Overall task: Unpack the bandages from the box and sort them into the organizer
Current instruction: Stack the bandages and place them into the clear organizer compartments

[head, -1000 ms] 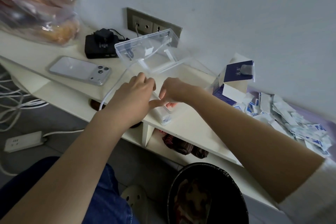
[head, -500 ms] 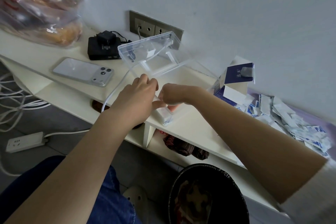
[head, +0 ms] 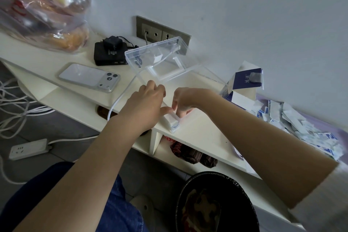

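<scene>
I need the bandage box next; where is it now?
In the head view, the box stands at the right, by the wall, between the clear organizer and the bandage pile.

**Organizer open, part-filled; loose pile to the right**

Clear plastic organizer (head: 178,126) sits at the shelf (head: 197,133) edge, lid (head: 156,56) tilted up. A white stack (head: 170,119) fills its near corner. Blue-white box (head: 243,84) stands just right, flaps open. Loose bandages (head: 301,128) are heaped beyond it.

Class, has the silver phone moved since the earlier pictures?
No: the silver phone keeps its place beside the black charger box under the grey wall socket.
</scene>
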The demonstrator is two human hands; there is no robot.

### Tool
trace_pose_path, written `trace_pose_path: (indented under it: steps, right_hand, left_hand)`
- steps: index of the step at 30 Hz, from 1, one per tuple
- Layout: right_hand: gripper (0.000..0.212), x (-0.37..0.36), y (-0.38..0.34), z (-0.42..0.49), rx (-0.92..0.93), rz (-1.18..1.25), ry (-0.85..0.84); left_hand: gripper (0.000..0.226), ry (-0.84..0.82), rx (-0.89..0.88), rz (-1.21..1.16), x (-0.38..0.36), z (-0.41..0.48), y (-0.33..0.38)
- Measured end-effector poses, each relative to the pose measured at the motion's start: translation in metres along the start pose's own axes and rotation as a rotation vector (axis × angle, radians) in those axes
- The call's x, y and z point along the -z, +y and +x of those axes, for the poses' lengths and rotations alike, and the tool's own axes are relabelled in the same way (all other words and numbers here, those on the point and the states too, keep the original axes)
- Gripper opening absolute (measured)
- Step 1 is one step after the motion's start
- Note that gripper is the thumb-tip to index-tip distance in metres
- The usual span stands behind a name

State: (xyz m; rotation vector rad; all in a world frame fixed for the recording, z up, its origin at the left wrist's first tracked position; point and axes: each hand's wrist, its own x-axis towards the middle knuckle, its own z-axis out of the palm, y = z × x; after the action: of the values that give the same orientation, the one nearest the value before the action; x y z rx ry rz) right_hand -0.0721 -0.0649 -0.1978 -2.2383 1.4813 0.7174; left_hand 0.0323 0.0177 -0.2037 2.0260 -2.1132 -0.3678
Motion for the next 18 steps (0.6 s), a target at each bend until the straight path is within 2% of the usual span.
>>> trace_pose_path:
  steps: [7,10,13,18]
  right_hand:
    - [0.027,-0.007,0.0,0.011,0.033,0.092,-0.002]
    - [0.028,-0.006,-0.003,0.007,0.075,0.205,-0.017]
    - [0.034,-0.006,-0.002,0.001,0.115,0.189,-0.019]
    - [0.036,-0.007,0.008,-0.016,0.239,0.138,0.116]
  left_hand:
    - [0.047,-0.002,0.002,0.026,0.0,0.001,0.0]
    - [0.047,-0.003,0.005,0.058,-0.001,0.002,-0.001]
    - [0.047,-0.01,0.009,0.089,-0.001,0.003,0.0]
    - [0.047,-0.025,0.018,0.117,-0.001,0.004,0.002]
